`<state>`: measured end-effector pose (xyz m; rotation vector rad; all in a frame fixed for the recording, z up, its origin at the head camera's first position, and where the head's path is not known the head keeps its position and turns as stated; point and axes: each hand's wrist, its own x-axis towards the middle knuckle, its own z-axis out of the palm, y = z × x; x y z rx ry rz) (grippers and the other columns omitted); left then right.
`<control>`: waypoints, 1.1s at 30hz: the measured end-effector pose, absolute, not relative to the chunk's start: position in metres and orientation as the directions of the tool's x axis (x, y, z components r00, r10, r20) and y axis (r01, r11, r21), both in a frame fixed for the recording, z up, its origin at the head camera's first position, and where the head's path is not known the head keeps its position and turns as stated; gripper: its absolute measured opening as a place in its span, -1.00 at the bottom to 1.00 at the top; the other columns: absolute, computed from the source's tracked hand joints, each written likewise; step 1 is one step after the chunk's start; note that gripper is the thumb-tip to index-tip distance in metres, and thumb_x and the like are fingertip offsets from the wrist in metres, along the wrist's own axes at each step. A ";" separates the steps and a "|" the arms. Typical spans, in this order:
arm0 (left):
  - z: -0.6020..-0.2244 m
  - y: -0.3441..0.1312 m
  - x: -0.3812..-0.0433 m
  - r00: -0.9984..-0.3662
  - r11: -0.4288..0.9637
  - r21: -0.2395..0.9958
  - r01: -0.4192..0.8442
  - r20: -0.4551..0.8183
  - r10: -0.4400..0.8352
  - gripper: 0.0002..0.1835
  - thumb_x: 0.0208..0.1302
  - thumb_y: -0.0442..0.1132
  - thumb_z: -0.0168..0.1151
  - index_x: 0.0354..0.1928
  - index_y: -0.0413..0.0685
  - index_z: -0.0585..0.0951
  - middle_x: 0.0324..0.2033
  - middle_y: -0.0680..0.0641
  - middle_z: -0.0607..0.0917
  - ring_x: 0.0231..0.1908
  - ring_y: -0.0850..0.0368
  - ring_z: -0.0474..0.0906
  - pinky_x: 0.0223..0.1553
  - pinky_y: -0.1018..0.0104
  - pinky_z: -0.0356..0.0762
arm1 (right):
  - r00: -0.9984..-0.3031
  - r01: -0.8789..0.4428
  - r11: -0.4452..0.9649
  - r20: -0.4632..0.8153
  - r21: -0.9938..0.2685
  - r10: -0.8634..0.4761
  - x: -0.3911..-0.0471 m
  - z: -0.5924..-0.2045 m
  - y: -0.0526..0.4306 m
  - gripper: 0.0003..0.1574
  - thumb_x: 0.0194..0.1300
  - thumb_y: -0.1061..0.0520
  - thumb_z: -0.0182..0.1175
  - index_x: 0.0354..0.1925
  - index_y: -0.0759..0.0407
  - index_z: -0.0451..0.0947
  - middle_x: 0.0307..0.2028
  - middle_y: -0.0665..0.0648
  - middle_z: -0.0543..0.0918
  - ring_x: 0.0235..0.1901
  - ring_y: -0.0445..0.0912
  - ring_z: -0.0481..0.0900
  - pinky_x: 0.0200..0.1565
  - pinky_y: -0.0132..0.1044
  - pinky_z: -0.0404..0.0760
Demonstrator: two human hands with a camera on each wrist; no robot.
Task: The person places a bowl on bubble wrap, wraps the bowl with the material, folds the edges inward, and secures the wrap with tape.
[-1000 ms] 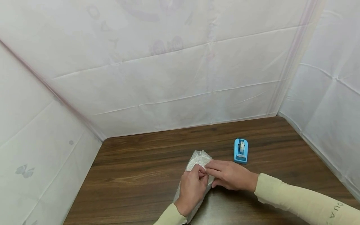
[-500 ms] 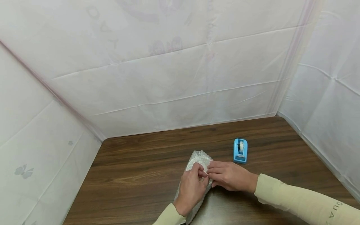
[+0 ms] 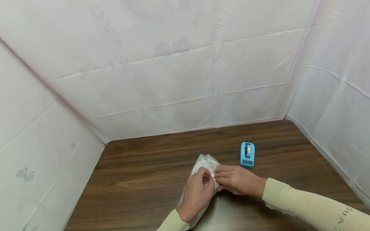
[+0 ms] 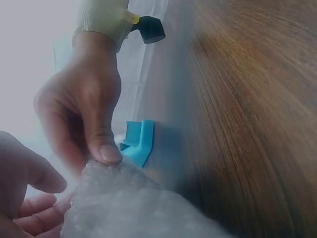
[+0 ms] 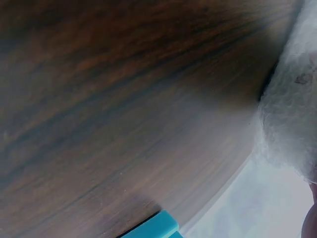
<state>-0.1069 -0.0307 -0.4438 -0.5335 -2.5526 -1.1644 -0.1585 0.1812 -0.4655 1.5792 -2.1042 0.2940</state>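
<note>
A long bundle in bubble wrap [image 3: 199, 165] lies slanted on the table, its middle partly hidden behind both hands. My left hand [image 3: 195, 194] is over it, fingers curled and thumb bent in toward the index finger at the wrap. From the right, my right hand [image 3: 238, 181] grips the bundle's edge. Seen in the left wrist view, the right thumb [image 4: 109, 151] presses on the rim of the wrap [image 4: 133, 213], while the left thumb [image 4: 47, 178] and fingertips come up to its other side. In the right wrist view the wrap [image 5: 287, 114] fills the right edge.
A light blue tape dispenser [image 3: 247, 162] with a roll of clear tape stands behind the right hand. The dark wood-grain table [image 3: 138, 179] reaches back to pale sheeting [image 3: 173, 106], which also hangs at both sides.
Both hands stay at nearly the same spot on the bundle. The right fingertips have shifted slightly right, and the left fingers have moved a little where the hands meet.
</note>
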 end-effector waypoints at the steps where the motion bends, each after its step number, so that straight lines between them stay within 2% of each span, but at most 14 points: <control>1: -0.444 -0.032 -0.106 -0.888 0.594 0.667 0.449 0.406 0.216 -0.87 0.25 -0.42 0.31 -0.33 0.00 0.61 -0.41 0.06 0.76 -0.33 0.34 0.71 -0.25 0.47 0.67 | -0.216 -0.945 0.308 0.503 0.107 -0.837 -0.159 -0.465 0.181 -0.81 0.38 0.00 0.42 -0.18 0.08 0.76 -0.11 -0.01 0.83 0.06 -0.11 0.77 0.12 -0.23 0.72; 6: -0.443 -0.044 -0.102 -0.844 0.527 0.667 0.526 0.482 0.233 -0.86 0.23 -0.45 0.35 -0.32 -0.03 0.66 -0.36 0.05 0.77 -0.26 0.27 0.72 -0.18 0.33 0.71 | -0.225 -0.949 0.305 0.513 0.076 -0.828 -0.159 -0.464 0.181 -0.84 0.36 0.02 0.43 -0.20 0.07 0.76 -0.13 -0.02 0.84 0.04 -0.12 0.77 0.11 -0.23 0.73; 8: -0.444 -0.054 -0.102 -0.817 0.515 0.649 0.560 0.536 0.212 -0.85 0.17 -0.47 0.39 -0.32 -0.07 0.68 -0.35 0.04 0.79 -0.26 0.25 0.72 -0.18 0.27 0.72 | -0.220 -0.952 0.298 0.514 0.073 -0.829 -0.159 -0.464 0.181 -0.85 0.38 0.03 0.42 -0.20 0.08 0.75 -0.13 -0.02 0.83 0.04 -0.12 0.77 0.12 -0.23 0.73; 11: -0.442 -0.077 -0.103 -0.808 0.519 0.647 0.559 0.565 0.166 -0.83 0.12 -0.51 0.43 -0.31 -0.11 0.71 -0.31 0.01 0.82 -0.24 0.27 0.73 -0.18 0.20 0.73 | -0.213 -0.955 0.288 0.512 0.071 -0.832 -0.159 -0.463 0.181 -0.86 0.41 0.03 0.39 -0.20 0.07 0.75 -0.13 -0.02 0.83 0.04 -0.12 0.77 0.14 -0.23 0.71; 13: -0.439 -0.095 -0.104 -0.826 0.544 0.650 0.530 0.540 0.160 -0.80 0.11 -0.53 0.42 -0.29 -0.09 0.73 -0.28 0.01 0.82 -0.21 0.28 0.73 -0.17 0.22 0.73 | -0.212 -0.956 0.285 0.510 0.070 -0.834 -0.159 -0.463 0.180 -0.87 0.41 0.03 0.39 -0.21 0.07 0.74 -0.13 -0.02 0.84 0.04 -0.13 0.77 0.15 -0.24 0.71; 16: -0.437 -0.125 -0.105 -0.858 0.598 0.628 0.498 0.459 0.233 -0.68 0.13 -0.61 0.37 -0.17 -0.06 0.75 -0.17 0.01 0.82 -0.18 0.23 0.73 -0.17 0.27 0.71 | -0.212 -0.956 0.285 0.509 0.069 -0.834 -0.159 -0.462 0.181 -0.88 0.41 0.04 0.39 -0.23 0.05 0.73 -0.13 -0.04 0.84 0.04 -0.15 0.77 0.15 -0.24 0.71; 20: -0.443 -0.162 -0.100 -0.856 0.717 0.473 0.512 0.347 0.382 -0.49 0.15 -0.66 0.33 0.06 -0.01 0.74 0.04 0.02 0.76 0.01 0.10 0.71 -0.04 0.20 0.72 | -0.216 -0.955 0.290 0.505 0.070 -0.836 -0.160 -0.462 0.181 -0.89 0.40 0.04 0.40 -0.23 0.04 0.73 -0.13 -0.05 0.84 0.05 -0.15 0.77 0.15 -0.24 0.71; 23: -0.450 -0.181 -0.092 -0.840 0.770 0.341 0.539 0.277 0.466 -0.32 0.13 -0.58 0.44 0.28 0.12 0.66 0.25 -0.03 0.66 0.22 -0.02 0.63 0.06 0.06 0.71 | -0.220 -0.954 0.291 0.497 0.068 -0.839 -0.161 -0.462 0.182 -0.89 0.41 0.03 0.39 -0.21 0.04 0.73 -0.12 -0.05 0.83 0.06 -0.16 0.76 0.15 -0.24 0.71; 26: -0.456 -0.191 -0.083 -0.783 0.742 0.251 0.622 0.234 0.577 -0.04 0.01 -0.44 0.61 0.48 0.26 0.48 0.43 -0.14 0.51 0.32 -0.15 0.55 0.03 0.04 0.72 | -0.227 -0.955 0.292 0.488 0.060 -0.843 -0.162 -0.462 0.182 -0.89 0.41 0.03 0.39 -0.19 0.03 0.73 -0.12 -0.06 0.83 0.07 -0.16 0.76 0.16 -0.25 0.71; 29: -0.464 -0.195 -0.079 -0.676 0.649 0.191 0.736 0.236 0.698 0.13 -0.09 -0.36 0.68 0.57 0.29 0.35 0.52 -0.18 0.40 0.35 -0.26 0.50 -0.05 0.08 0.74 | -0.232 -0.955 0.292 0.483 0.051 -0.844 -0.162 -0.462 0.182 -0.89 0.42 0.03 0.38 -0.19 0.03 0.73 -0.12 -0.07 0.83 0.07 -0.17 0.75 0.17 -0.25 0.70; 32: -0.471 -0.196 -0.077 -0.580 0.568 0.128 0.813 0.265 0.771 0.12 -0.05 -0.22 0.67 0.60 0.24 0.30 0.58 -0.14 0.31 0.37 -0.28 0.46 -0.09 0.09 0.74 | -0.234 -0.956 0.291 0.482 0.046 -0.844 -0.162 -0.463 0.182 -0.90 0.42 0.04 0.37 -0.20 0.02 0.73 -0.13 -0.08 0.83 0.07 -0.17 0.75 0.17 -0.25 0.70; 33: -0.473 -0.195 -0.077 -0.552 0.548 0.100 0.830 0.276 0.787 0.08 0.00 -0.14 0.65 0.60 0.22 0.30 0.59 -0.12 0.30 0.46 -0.24 0.37 -0.09 0.09 0.74 | -0.233 -0.956 0.290 0.482 0.047 -0.845 -0.161 -0.464 0.182 -0.91 0.43 0.04 0.37 -0.20 0.02 0.72 -0.13 -0.08 0.83 0.07 -0.17 0.75 0.17 -0.25 0.70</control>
